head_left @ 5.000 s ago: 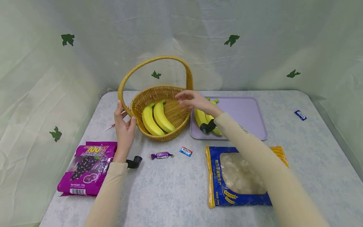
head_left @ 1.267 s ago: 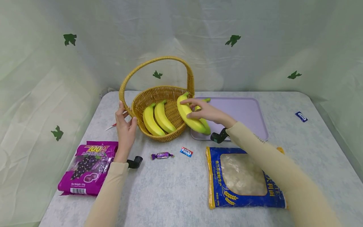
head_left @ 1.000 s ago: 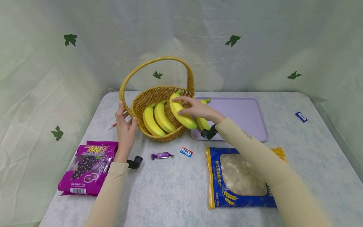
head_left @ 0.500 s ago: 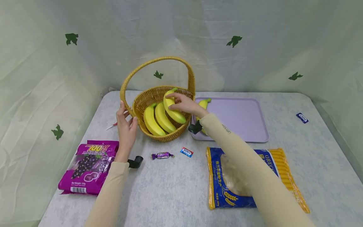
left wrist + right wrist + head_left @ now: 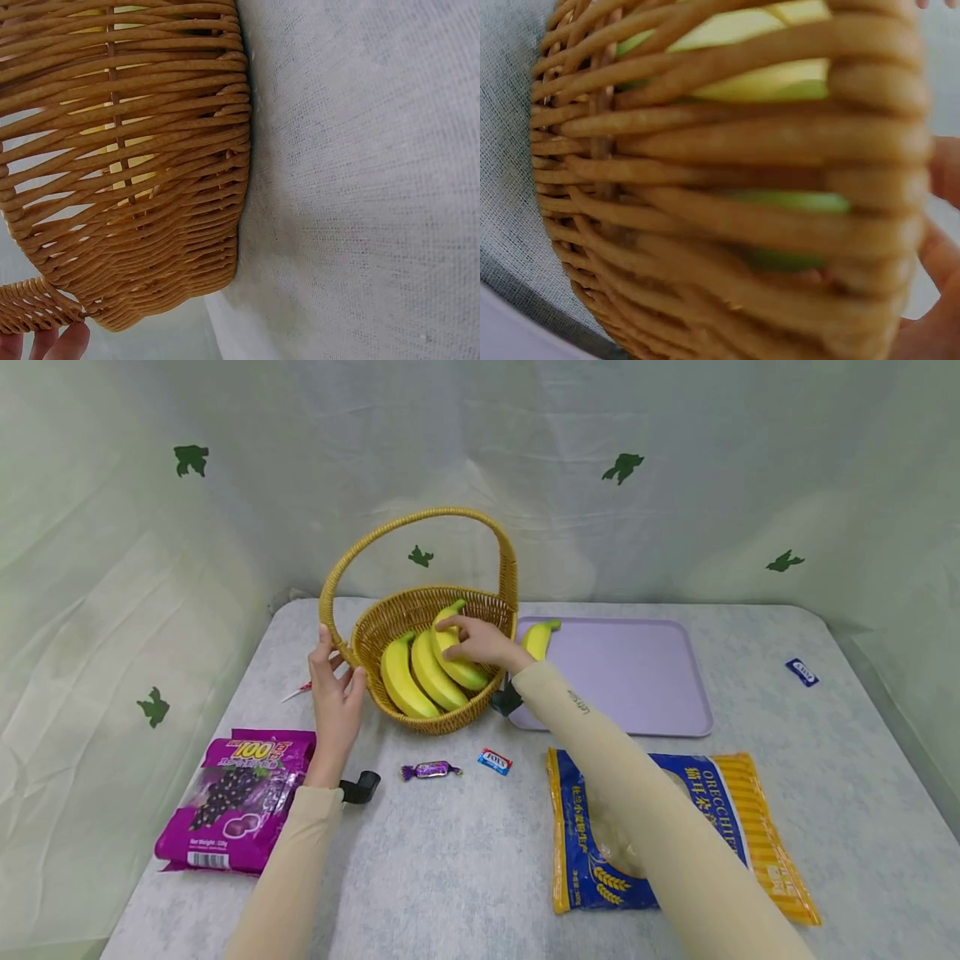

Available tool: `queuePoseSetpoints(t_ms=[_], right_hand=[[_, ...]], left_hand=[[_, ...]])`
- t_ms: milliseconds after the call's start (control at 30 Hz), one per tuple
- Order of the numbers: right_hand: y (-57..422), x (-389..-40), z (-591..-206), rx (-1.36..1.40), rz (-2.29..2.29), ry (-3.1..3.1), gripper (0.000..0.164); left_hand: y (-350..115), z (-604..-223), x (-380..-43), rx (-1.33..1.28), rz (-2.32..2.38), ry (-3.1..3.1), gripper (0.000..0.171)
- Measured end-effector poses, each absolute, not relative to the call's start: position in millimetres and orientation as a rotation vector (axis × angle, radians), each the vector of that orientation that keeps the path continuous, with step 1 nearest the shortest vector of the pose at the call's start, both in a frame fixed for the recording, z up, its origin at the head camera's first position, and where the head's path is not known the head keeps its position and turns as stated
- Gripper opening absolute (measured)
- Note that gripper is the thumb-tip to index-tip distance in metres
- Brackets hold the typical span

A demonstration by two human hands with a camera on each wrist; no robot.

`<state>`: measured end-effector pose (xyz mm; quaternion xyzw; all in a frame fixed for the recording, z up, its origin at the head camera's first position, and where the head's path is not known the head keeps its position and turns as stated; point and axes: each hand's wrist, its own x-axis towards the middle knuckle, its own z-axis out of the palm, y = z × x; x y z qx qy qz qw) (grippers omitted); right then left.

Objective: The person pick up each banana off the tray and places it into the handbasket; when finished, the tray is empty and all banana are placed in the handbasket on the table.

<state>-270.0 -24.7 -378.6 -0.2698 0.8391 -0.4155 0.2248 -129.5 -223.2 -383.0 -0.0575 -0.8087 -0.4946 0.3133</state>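
Observation:
A wicker basket (image 5: 453,723) with a tall handle stands at the back of the table. Its handle base is pinched by my left hand (image 5: 335,706); in the left wrist view, fingertips (image 5: 69,343) show at that joint. My right hand (image 5: 483,642) reaches over the right rim and grips a yellow banana (image 5: 468,673) inside the basket. Two more bananas lie to its left, an outer banana (image 5: 405,681) and a middle banana (image 5: 433,674). Wicker hides most of the right hand in the right wrist view. Another banana (image 5: 537,641) lies on the lilac tray (image 5: 630,677), partly behind the right forearm.
A purple candy bag (image 5: 236,802) lies at left, near a lollipop (image 5: 297,692). In front of the basket are a purple-wrapped candy (image 5: 431,770) and a small red-blue candy (image 5: 496,761). A blue pasta bag (image 5: 600,860) sits under the right forearm; a blue candy (image 5: 802,672) lies far right.
My right hand has taken a banana from the tray, carried it left over the rim and lowered it into the basket beside the other two. The left hand has stayed at the handle base.

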Motion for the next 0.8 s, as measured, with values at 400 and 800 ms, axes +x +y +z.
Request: queuePoseSetpoints(t_ms=[400,800], right_hand=[[-34.2,-267.5,-381.3,-0.769,-0.865,2.409,0.053],[-24.1,-266.3,-371.9,-0.785,-1.040,2.406,0.047]], left_hand=[[-221.9,-381.0,-127.6,-0.157,-1.266,-2.137,0.065],[-221.5,-381.3,-126.7,-0.143,-1.266,-2.141,0.067]])
